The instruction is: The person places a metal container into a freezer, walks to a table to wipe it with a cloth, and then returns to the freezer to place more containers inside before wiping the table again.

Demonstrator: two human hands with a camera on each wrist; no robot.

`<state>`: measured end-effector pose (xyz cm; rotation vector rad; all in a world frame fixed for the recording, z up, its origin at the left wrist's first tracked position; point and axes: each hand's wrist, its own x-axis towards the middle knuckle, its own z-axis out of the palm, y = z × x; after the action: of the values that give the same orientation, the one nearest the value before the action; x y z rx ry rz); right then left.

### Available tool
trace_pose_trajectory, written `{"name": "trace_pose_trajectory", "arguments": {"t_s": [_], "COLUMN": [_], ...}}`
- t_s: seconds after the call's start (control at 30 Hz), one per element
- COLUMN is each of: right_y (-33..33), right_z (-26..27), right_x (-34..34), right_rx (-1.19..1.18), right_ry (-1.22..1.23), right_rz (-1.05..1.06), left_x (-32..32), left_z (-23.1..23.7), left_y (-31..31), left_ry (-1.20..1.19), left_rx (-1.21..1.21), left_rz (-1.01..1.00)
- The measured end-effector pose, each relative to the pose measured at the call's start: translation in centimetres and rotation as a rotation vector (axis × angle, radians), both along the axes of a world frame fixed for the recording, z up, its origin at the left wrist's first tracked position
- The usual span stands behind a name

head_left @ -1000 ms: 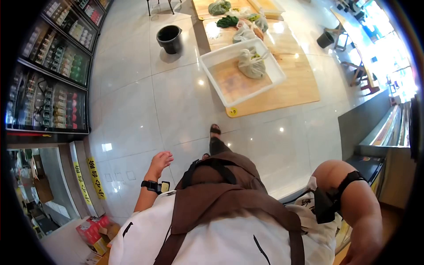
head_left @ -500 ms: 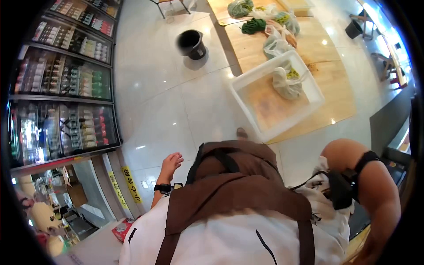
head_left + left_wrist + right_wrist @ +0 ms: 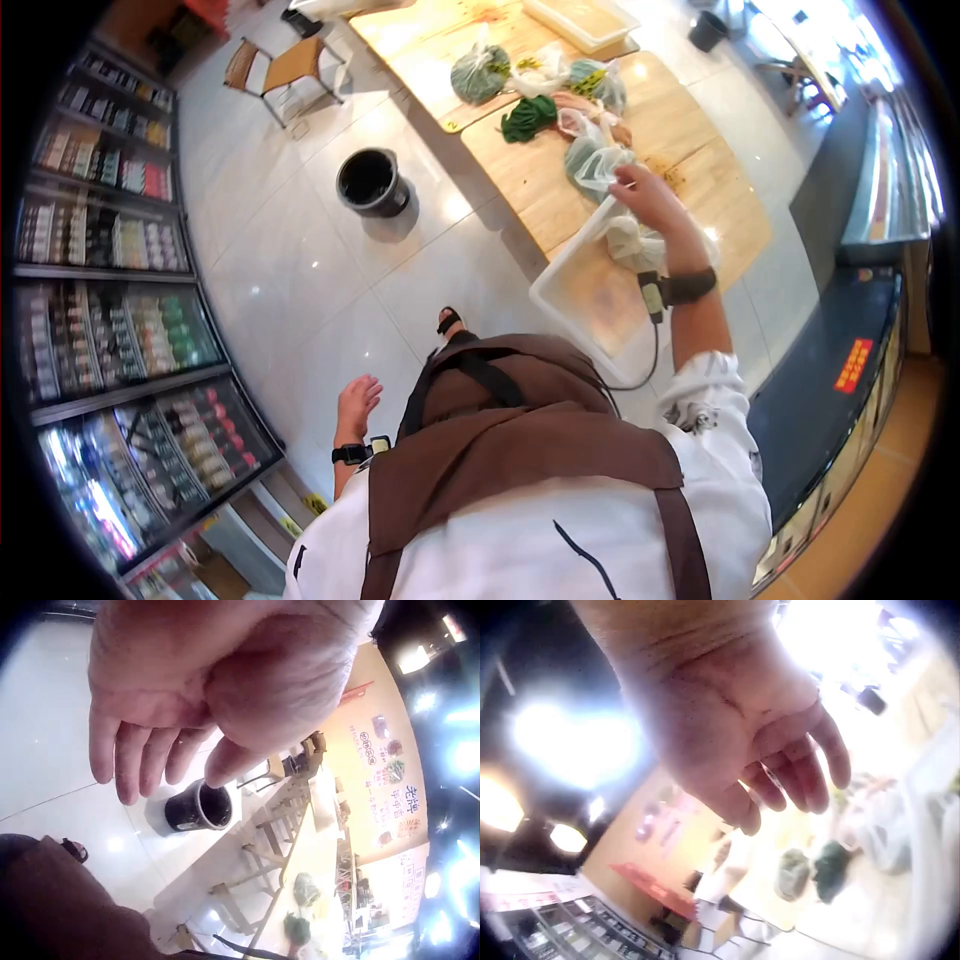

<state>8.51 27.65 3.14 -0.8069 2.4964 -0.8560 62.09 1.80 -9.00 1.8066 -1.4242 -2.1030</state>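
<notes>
My right hand is stretched out over the near end of the wooden table, above the white tray and close to a tied plastic bag. In the right wrist view the fingers of the right hand hang relaxed, with nothing in them. A whitish bag lies in the tray, partly behind my forearm. Low at my side, my left hand is empty; the left wrist view shows the left hand with its fingers loosely extended.
Beyond the tray lie a dark green bundle, a bag of greens and more bags. A black bucket and a chair stand on the floor left of the table. Drink fridges line the left; a dark counter runs along the right.
My right arm has swung from my side out over the tray and table. The view has turned, bringing the chair and more of the table into sight. My left hand stays low and empty.
</notes>
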Motion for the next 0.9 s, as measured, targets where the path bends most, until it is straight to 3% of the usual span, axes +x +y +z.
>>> {"name": "trace_pose_trajectory", "arguments": {"t_s": [0.1,0.23,0.4,0.57,0.7,0.77,0.9], "right_y": [-1.1,-3.0,-5.1,-8.0,-9.8,-11.2,-12.0], "right_z": [-7.7,-10.1,-12.0,-15.8,-20.4,-21.1,-22.8], "right_x": [-2.4,-3.2,-7.0,-13.8,-18.8,-20.8,-23.6], "right_rx": [-0.088,-0.029,0.066,0.246,0.262,0.288,0.425], "right_ry": [-0.229,-0.119,-0.02,0.108,0.176,0.368,0.179], "right_rz": [-0.202,-0.347,-0.521,-0.537,-0.59,-0.665,-0.57], "left_x": [-1.7,-3.6,-8.6,-15.4,-19.1,-20.4,-24.8], "left_z": [0.2,-0.5,-1.1,-1.7,1.7,2.5,3.4], "left_y": [-6.6,-13.8,-18.0,-20.3,-23.7,-25.9,-27.0], "left_ry": [0.016,-0.084,-0.076,-0.186,-0.264,-0.356,-0.36], "left_rx": [-0.035,-0.027,0.0,-0.014,-0.119,-0.164,-0.154], "left_rz": [0.014,-0.132,-0.184,-0.343,-0.523,-0.517,-0.372]}}
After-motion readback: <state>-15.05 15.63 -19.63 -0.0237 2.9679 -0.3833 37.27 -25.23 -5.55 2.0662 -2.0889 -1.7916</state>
